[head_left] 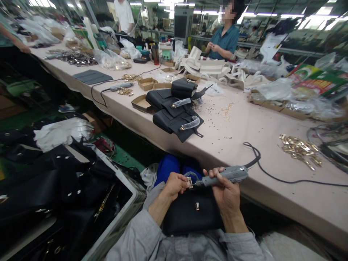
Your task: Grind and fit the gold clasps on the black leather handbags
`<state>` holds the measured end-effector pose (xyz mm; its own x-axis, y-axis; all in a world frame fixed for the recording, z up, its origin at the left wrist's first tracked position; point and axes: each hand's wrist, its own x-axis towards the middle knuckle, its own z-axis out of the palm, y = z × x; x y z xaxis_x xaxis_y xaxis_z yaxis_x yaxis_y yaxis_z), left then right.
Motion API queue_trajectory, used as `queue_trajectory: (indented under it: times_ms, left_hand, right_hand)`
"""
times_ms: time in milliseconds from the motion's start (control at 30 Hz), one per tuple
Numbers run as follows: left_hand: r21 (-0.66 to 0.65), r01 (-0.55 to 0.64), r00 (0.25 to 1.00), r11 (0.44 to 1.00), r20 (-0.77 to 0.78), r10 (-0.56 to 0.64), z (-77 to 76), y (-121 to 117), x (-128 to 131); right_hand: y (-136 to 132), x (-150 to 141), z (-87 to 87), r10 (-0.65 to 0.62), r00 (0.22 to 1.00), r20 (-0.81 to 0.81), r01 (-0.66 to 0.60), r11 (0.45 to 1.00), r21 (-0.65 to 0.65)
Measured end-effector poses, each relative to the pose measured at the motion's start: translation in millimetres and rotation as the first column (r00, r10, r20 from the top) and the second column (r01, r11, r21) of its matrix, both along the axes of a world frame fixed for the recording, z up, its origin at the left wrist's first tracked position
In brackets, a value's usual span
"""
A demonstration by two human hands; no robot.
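Your left hand [175, 185] pinches a small gold metal piece [189, 182] between thumb and fingertips, just above the black bag [193, 216] in your lap. Your right hand [227, 193] is wrapped around a grey power screwdriver [233, 174], its bit pointing left at the piece; whether they touch is too small to tell. On the bench [239, 132] ahead, more black bags [163, 121] lie in a stack, with loose gold hardware [300, 149] well to their right.

Bag wkshp, factory-type: long desk [239, 123] w/ blk handbags [161, 99] & gold metal fittings [300, 148], corded elec. screwdriver [230, 174], plastic crate [133, 195], co-worker [225, 40] opp., fluor. tubes [268, 15] o'head.
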<state>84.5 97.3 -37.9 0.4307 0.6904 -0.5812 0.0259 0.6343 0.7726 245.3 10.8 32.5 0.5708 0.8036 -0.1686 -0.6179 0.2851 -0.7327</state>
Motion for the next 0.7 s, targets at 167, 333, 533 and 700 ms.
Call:
queue_trajectory:
  times_ms: [167,333,533,700]
  left_hand:
    - [-0.001,0.004,1.000,1.000,0.005,-0.004,0.5,0.1,-0.4]
    - [0.008,0.009,1.000,1.000,0.028,-0.010,1.8,1.6,-0.2]
    - [0.027,0.041,0.999,0.999,0.030,-0.042,2.7,0.3,-0.4]
    - [0.030,0.057,0.998,0.998,0.013,-0.057,0.7,-2.3,0.1]
  right_hand:
    - [-0.6,0.1,-1.2,-0.006,1.000,0.012,0.006,1.000,0.003]
    - [-0.5,-0.1,-1.6,-0.008,1.000,0.029,0.007,1.000,0.014]
    - [-0.4,1.8,-4.9,-0.020,0.998,0.056,0.019,1.000,0.019]
    - [-0.5,1.7,-7.2,-0.039,0.998,0.052,0.038,0.999,0.021]
